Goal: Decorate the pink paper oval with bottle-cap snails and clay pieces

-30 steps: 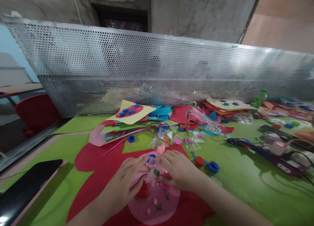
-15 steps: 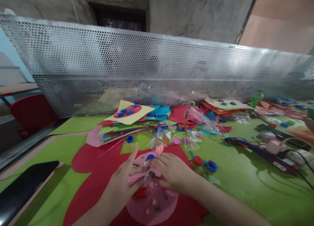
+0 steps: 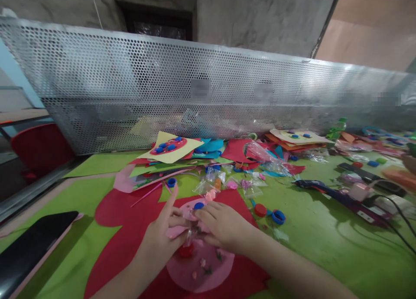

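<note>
My left hand (image 3: 157,238) and my right hand (image 3: 225,225) meet over a pink paper disc (image 3: 195,279) lying on a red cut-out sheet (image 3: 120,251). Between their fingertips is a small clear plastic bag (image 3: 191,234); its contents are hidden. The left thumb and lower fingers pinch it while the index finger points up. From the other side, the curled right fingers grip it. A red bottle cap (image 3: 186,251) sits on the disc below the left fingers, and a blue cap (image 3: 198,206) beside the right fingertips. Tiny pink flowers (image 3: 203,262) with green bits dot the disc's near part.
A phone (image 3: 35,247) lies at left. Behind the hands are small plastic bags (image 3: 211,180) and stacked coloured paper (image 3: 169,149). To the right are a red cap (image 3: 260,210), a blue ring (image 3: 278,217) and a dark glue gun (image 3: 334,199) with cables. A perforated metal screen (image 3: 227,86) stands behind.
My fingers have drawn slightly closer together around the plastic bag. A dark green bit seen between them before is now covered. The view has shifted a little.
</note>
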`<state>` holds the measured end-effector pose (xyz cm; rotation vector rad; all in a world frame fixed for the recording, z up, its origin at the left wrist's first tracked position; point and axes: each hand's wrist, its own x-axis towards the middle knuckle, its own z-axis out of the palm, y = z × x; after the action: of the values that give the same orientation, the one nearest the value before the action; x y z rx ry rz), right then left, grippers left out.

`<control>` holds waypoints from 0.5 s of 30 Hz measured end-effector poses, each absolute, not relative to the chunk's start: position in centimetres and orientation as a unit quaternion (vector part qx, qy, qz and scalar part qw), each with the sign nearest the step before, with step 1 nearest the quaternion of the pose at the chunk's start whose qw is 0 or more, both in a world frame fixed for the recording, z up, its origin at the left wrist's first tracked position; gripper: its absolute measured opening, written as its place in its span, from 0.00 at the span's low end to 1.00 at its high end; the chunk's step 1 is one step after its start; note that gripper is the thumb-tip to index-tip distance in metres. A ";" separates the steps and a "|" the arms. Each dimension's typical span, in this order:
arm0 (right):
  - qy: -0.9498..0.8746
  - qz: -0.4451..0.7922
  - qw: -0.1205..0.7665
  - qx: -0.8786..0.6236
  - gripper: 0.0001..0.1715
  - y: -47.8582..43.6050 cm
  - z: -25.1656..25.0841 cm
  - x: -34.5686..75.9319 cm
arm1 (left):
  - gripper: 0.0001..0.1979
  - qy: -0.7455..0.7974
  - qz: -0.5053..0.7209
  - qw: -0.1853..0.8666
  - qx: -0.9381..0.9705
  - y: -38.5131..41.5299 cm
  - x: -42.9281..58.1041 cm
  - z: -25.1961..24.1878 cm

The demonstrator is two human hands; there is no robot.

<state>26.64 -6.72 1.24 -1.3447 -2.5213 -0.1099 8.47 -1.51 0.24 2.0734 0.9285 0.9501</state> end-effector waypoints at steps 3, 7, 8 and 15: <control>-0.875 -0.035 0.143 -0.461 0.24 -6.7 1.2 26.6 | 0.42 0.359 0.352 0.344 0.793 -1.7 8.6 0.6; -0.871 -0.028 0.152 -0.466 0.23 -6.8 1.4 26.6 | 0.38 0.357 0.366 0.340 0.789 -1.7 8.6 0.6; -0.869 -0.026 0.155 -0.470 0.23 -6.8 1.4 26.6 | 0.37 0.359 0.377 0.335 0.785 -1.7 8.6 0.6; -0.843 -0.012 0.191 -0.503 0.23 -7.1 1.4 26.4 | 0.19 0.373 0.425 0.352 0.746 -2.0 8.6 1.5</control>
<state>26.43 -7.08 1.40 -1.4117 -2.3688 -0.0336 8.64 -2.01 1.46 1.9301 0.9661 1.1007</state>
